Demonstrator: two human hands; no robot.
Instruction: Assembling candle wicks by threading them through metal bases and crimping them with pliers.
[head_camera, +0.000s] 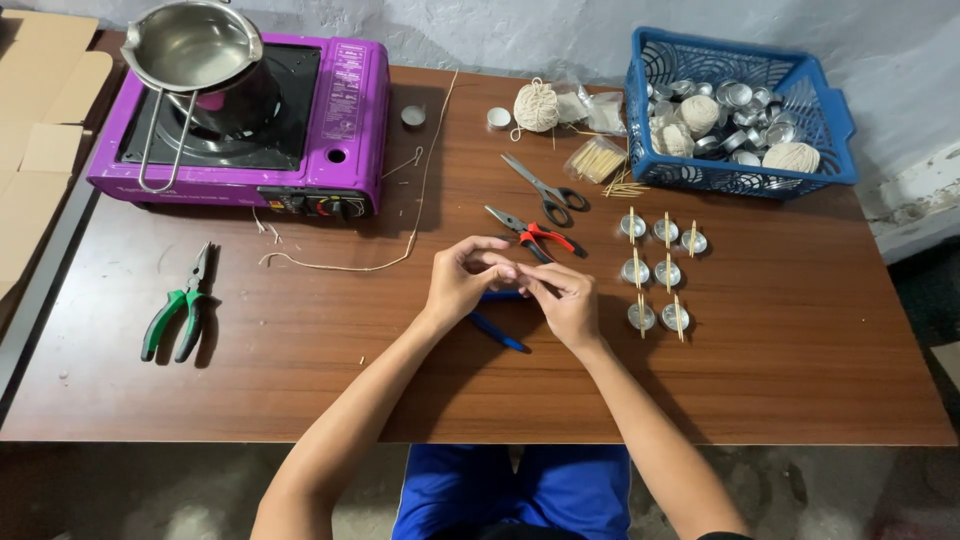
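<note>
Near the middle of the brown wooden table (300, 380), just toward the person from the red-handled pliers (535, 236), the left hand (462, 282) and right hand (565, 300) meet with fingertips pinched together on something too small to make out; blue-handled pliers (497, 330) lie on the wood right beneath them. Toward the near edge from the red-handled pliers the wood is bare, and bare again to the left as far as the green-handled pliers (180, 310). Just right of the red-handled pliers, seven small metal cups (660, 272) sit in rows, each with a thin stick across its rim. Just behind them lie scissors (542, 188). Farther back and right, by the table's far edge, a blue plastic basket (740, 175) holds more metal cups and balls of string. Far back left, a purple portable stove (330, 130) carries a steel pot (195, 50), its inside unclear.
</note>
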